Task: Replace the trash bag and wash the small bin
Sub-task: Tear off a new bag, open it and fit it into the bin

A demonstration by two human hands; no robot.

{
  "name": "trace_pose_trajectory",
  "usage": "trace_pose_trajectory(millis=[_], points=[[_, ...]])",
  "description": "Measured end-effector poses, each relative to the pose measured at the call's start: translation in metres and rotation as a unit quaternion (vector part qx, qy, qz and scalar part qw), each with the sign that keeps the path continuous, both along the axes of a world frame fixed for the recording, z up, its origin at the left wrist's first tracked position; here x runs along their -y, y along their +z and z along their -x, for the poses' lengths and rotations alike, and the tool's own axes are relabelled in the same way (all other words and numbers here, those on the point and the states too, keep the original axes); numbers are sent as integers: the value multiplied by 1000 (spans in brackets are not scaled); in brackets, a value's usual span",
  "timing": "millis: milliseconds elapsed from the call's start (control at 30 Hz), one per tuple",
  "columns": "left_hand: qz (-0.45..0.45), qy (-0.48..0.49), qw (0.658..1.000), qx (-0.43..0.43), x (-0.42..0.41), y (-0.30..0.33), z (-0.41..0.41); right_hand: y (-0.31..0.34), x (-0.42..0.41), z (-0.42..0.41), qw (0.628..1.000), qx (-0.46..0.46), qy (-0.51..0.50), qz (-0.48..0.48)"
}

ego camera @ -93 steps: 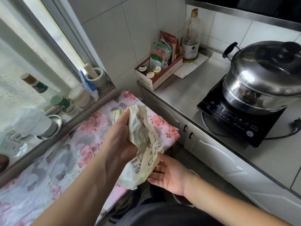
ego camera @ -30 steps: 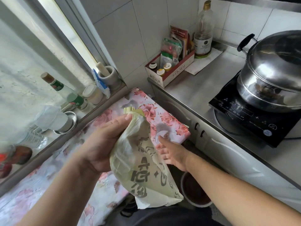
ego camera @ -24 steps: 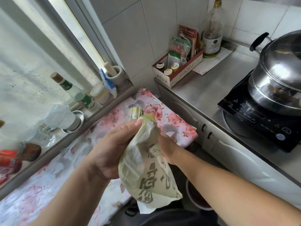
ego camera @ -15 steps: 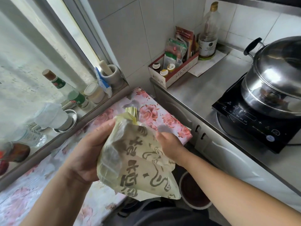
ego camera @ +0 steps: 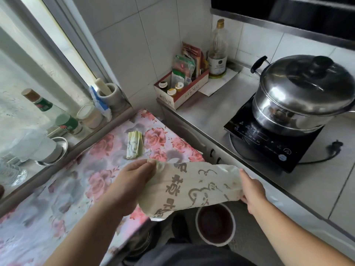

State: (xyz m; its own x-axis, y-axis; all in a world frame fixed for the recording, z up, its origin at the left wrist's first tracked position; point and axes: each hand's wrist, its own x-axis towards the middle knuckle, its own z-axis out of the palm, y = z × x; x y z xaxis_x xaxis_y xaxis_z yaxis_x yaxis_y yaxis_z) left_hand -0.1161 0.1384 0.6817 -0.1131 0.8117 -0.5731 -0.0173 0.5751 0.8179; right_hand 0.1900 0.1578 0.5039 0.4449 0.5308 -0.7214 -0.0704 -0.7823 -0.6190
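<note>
A pale yellow-green trash bag (ego camera: 194, 189) with grey printed characters is stretched flat between both hands. My left hand (ego camera: 132, 181) pinches its left edge and my right hand (ego camera: 251, 191) grips its right edge. Below the bag on the floor stands the small round bin (ego camera: 215, 224), white-rimmed with a dark red inside, no bag in it. A folded stack of the same bags (ego camera: 135, 144) lies on the flower-patterned cloth (ego camera: 92, 169).
A steel counter (ego camera: 201, 120) on the right carries an induction hob (ego camera: 269, 139) with a lidded steel pot (ego camera: 305, 93), a condiment box (ego camera: 180, 89) and an oil bottle (ego camera: 218, 52). Bottles and jars line the window sill (ego camera: 63, 129) at left.
The bunched bag has been pulled open sideways: my right hand moved right with one edge, my left hand holds the other. The folded stack and the bin now show.
</note>
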Motion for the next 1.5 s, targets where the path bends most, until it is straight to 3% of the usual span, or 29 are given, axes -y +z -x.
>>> trace_pose_trajectory(millis=[100,167,333,500,700,933,1000,1100,1200,1333,1500], points=[[-5,26,1000,-11,7,-10,-31,17,14,-17,973,197,119,-27],[-12,27,999,16,14,-16,-50,40,19,-19,954,216,188,-87],[-39,-6,998,45,32,-26,-95,114,46,11,930,23,273,-246],[-77,-78,993,-32,48,-33,-126,143,71,30,925,-119,276,-231],[-146,-125,970,-148,65,-40,-143,145,83,28,935,-152,260,-188],[-140,-142,967,-160,78,-46,-151,138,89,21,927,-160,276,-195],[-120,-152,975,-111,81,-46,-148,137,90,17,925,-177,276,-190],[-84,-152,981,89,84,-44,-144,139,90,10,920,-216,272,-181],[-42,-122,958,257,83,-38,-142,142,88,1,918,-246,265,-160],[7,-26,979,203,78,-43,-141,144,82,-12,919,-241,274,-149],[-16,90,984,150,66,-46,-130,136,73,-31,940,-145,274,-144]])
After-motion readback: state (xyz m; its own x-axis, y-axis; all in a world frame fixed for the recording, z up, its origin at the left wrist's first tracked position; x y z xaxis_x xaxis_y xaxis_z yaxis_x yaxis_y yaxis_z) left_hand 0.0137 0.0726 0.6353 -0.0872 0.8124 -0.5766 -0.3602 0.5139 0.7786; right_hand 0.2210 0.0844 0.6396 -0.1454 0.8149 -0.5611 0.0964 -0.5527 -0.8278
